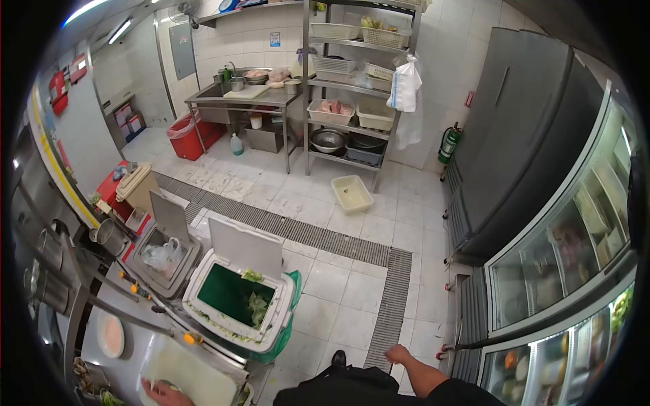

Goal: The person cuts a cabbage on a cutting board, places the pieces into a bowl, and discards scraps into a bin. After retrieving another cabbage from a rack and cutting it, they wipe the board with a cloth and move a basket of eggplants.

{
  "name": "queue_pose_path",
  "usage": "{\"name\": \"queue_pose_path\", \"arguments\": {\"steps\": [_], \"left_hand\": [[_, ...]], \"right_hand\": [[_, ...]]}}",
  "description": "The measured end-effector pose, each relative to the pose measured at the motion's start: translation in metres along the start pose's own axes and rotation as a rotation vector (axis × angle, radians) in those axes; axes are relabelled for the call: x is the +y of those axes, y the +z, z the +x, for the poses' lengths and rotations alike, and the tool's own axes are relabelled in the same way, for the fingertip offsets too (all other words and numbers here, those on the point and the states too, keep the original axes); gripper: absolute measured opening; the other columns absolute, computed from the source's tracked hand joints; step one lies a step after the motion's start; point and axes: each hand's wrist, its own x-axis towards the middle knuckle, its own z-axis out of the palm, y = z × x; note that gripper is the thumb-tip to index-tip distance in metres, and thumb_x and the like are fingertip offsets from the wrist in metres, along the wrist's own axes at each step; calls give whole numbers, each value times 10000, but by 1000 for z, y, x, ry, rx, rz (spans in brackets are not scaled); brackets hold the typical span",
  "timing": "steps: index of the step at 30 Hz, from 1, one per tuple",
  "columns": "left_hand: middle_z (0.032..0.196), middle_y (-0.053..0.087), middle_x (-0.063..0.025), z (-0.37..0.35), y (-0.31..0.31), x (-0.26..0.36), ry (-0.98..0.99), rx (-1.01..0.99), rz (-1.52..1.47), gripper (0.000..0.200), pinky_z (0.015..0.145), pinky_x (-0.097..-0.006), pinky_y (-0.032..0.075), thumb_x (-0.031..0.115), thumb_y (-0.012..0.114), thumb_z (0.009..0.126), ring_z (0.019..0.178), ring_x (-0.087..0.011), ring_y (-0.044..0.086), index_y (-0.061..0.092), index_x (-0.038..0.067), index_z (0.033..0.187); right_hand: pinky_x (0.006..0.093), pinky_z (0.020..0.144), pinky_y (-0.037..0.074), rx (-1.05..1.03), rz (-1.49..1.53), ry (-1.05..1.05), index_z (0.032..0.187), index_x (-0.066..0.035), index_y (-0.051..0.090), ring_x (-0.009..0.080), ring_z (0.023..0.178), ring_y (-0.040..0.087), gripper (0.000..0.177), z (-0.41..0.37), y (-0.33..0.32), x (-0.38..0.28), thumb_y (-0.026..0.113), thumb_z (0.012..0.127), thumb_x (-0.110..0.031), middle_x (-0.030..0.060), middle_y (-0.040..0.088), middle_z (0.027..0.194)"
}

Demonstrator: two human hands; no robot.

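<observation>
At the bottom left, my left hand [166, 394] is over the near-left part of a pale cutting board [196, 372], its fingers loosely apart. A small pale rounded thing [175, 388] shows beside that hand; I cannot make out what it is or whether they touch. My right hand [398, 355] hangs low beside my body, fingers curled in, with nothing visible in it. A bowl with pinkish contents [110, 335] sits on the steel counter [139, 314] beyond the board. Leafy scraps [257, 308] lie in a green-lined bin [223, 291] with its lid raised.
A second lidded bin [166, 260] stands beside the green-lined one. A floor grate [305, 230] crosses the tiles, and a cream tub [352, 194] lies near the shelf rack [352, 125]. Glass-door fridges [548, 271] and a grey cabinet [508, 135] line the right side.
</observation>
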Motion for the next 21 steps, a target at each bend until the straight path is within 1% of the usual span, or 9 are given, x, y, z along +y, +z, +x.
{"name": "queue_pose_path", "arguments": {"steps": [1, 3, 8, 10, 13, 17, 19, 20, 21], "left_hand": [[1131, 618, -134, -11, 28, 30, -3, -176, -52, 342, 902, -330, 476, 144, 500, 1014, 996, -227, 592, 541, -64, 1282], [1029, 632, -107, -46, 85, 94, -72, -466, -201, 256, 870, -319, 483, 96, 495, 1000, 946, -210, 600, 593, -68, 1171], [875, 648, -74, -149, 187, 164, -33, -905, -260, 155, 643, -274, 482, 66, 560, 948, 715, -136, 594, 677, -23, 999], [816, 658, -69, -185, 227, 175, -156, -976, -352, 143, 637, -271, 488, 68, 590, 931, 696, -125, 602, 689, -24, 978], [796, 668, -72, -216, 295, 203, -212, -1082, -333, 142, 636, -267, 495, 64, 602, 920, 697, -117, 616, 697, -35, 960], [832, 689, -94, -233, 422, 244, -184, -1216, -341, 157, 685, -287, 500, 96, 618, 922, 745, -152, 633, 715, -15, 974], [854, 692, -110, -237, 495, 280, -146, -1268, -416, 177, 694, -292, 497, 126, 628, 923, 775, -164, 639, 716, -14, 986], [874, 696, -119, -231, 528, 310, -107, -1331, -398, 180, 698, -296, 503, 127, 631, 921, 785, -175, 648, 716, -13, 996], [893, 699, -127, -225, 560, 342, -67, -1397, -377, 184, 701, -300, 510, 127, 633, 920, 795, -186, 657, 715, -12, 1007]], "right_hand": [[466, 764, 577, 48, -462, -283, 949, -103, 737, 306, 917, 710, 283, 26, -22, -9, 606, 853, -334, 144, 732, 972], [445, 839, 565, 54, -31, -23, 1048, -111, 726, 340, 1008, 686, 302, 79, -60, -41, 584, 839, -276, 161, 731, 1038], [412, 911, 537, 260, 324, -223, 1283, -127, 635, 327, 969, 701, 468, 113, -187, -149, 577, 834, -244, 175, 726, 1052], [420, 923, 534, -2, 496, -242, 1254, -123, 652, 329, 1003, 693, 442, 123, -227, -168, 585, 842, -267, 194, 707, 1112], [360, 790, 562, 60, 368, -284, 1258, -101, 645, 209, 802, 726, 445, 170, -253, -142, 637, 849, -276, 122, 739, 977], [386, 799, 560, 218, 238, -112, 1224, -90, 670, 255, 835, 720, 438, 223, -261, -26, 688, 866, -342, 162, 726, 1013], [398, 717, 588, 279, -201, -238, 1206, -55, 659, 246, 757, 721, 422, 232, -270, 46, 668, 889, -333, 174, 714, 1021], [381, 610, 593, 269, 154, -250, 1194, -60, 646, 227, 715, 716, 375, 241, -257, 99, 664, 893, -282, 142, 719, 972], [369, 587, 588, 240, 517, 96, 1184, -63, 642, 223, 722, 715, 347, 222, -297, 84, 662, 895, -255, 123, 719, 963]]}}
